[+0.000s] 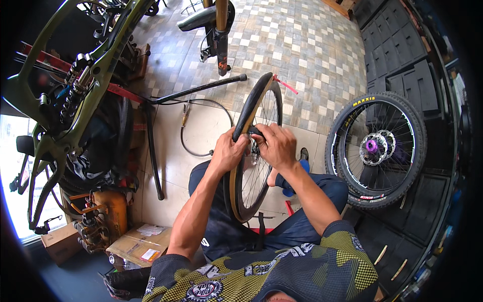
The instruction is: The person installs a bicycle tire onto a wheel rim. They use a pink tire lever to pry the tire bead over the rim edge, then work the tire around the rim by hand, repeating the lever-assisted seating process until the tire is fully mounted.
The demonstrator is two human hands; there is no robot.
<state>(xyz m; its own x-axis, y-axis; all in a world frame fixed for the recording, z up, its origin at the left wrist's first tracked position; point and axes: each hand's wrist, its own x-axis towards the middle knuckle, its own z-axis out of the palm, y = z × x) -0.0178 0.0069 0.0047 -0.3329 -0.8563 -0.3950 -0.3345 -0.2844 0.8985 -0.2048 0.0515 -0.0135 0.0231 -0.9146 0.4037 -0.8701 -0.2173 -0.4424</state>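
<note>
Indoors, a patchwork-tiled floor (312,55) is met by plain pale tiles (206,126).
The right side is lined with black drawers (395,45); at left, a green bicycle frame (113,50) is raised. Two knobbly wheels (334,146) are stood beside the drawers. Between the seated person's legs (327,194), a slim wheel (250,108) is clasped by the closed left grip (230,152); a small black piece (255,131) is pinched in the right grip (276,146).

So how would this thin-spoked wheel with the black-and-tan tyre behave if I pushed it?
The wheel would probably roll readily, being round. It may tip sideways if released, since it's narrow. Its open, spoked middle suggests it's light for its size.
</note>
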